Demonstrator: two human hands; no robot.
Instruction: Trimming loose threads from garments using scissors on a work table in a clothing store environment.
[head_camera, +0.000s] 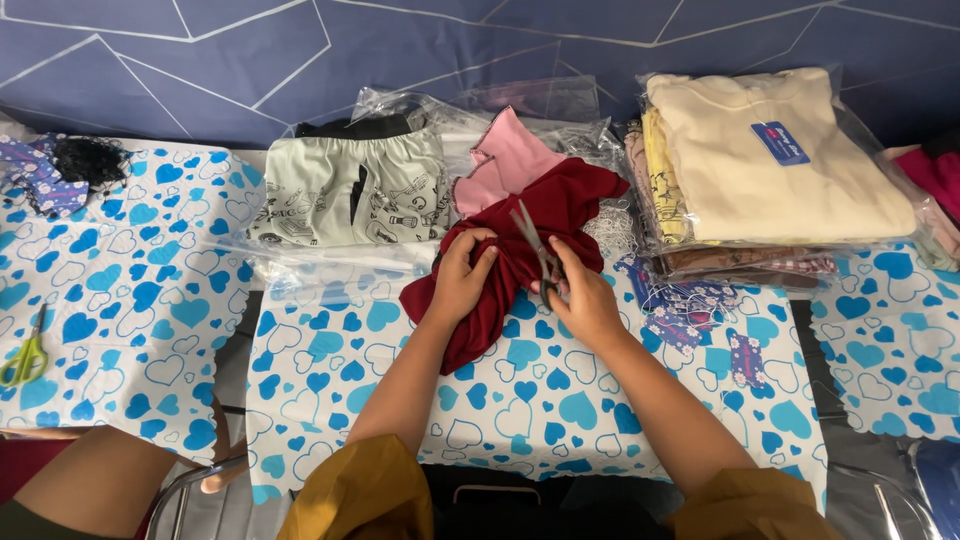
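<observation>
Left hand (462, 275) grips red cloth (520, 250); right hand (585, 300) holds scissors (535, 250) on it, blades narrowly parted.

Bright, even light; perhaps slight edge distortion

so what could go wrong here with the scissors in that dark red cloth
The left hand bunches the dark red fabric garment right beside the grey metal scissors in the right hand, so its fingers could be nicked. The bunched folds could get cut through extra layers. The pink fabric piece beneath might be snipped too.
</observation>
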